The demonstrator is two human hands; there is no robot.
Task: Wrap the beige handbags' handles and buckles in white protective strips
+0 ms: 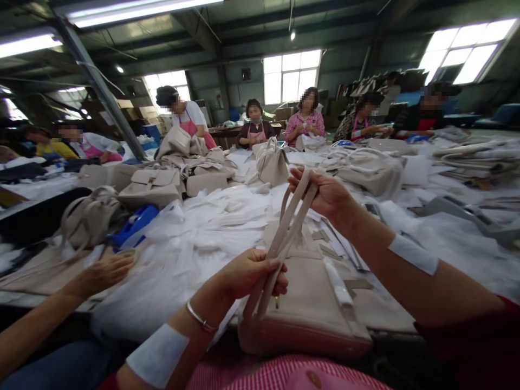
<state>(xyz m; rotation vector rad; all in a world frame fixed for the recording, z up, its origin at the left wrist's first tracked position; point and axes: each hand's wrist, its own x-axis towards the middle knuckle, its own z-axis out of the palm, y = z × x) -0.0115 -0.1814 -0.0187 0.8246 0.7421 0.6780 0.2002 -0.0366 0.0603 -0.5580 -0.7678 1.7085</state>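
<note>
A beige handbag (309,303) lies flat on the table edge right in front of me. Its two long beige handles (289,227) rise from it, stretched taut. My left hand (254,273) is closed round the lower part of the handles, near the bag's top. My right hand (325,192) is closed round the loop end of the handles, held up and away from the bag. A white paper-wrapped piece (339,287) lies on the bag's front.
White wrapping paper (195,238) covers the table. More beige handbags (150,187) stand further back, and a blue tool (134,225) lies at left. A neighbour's hand (103,273) rests at my left. Several people sit along the far side.
</note>
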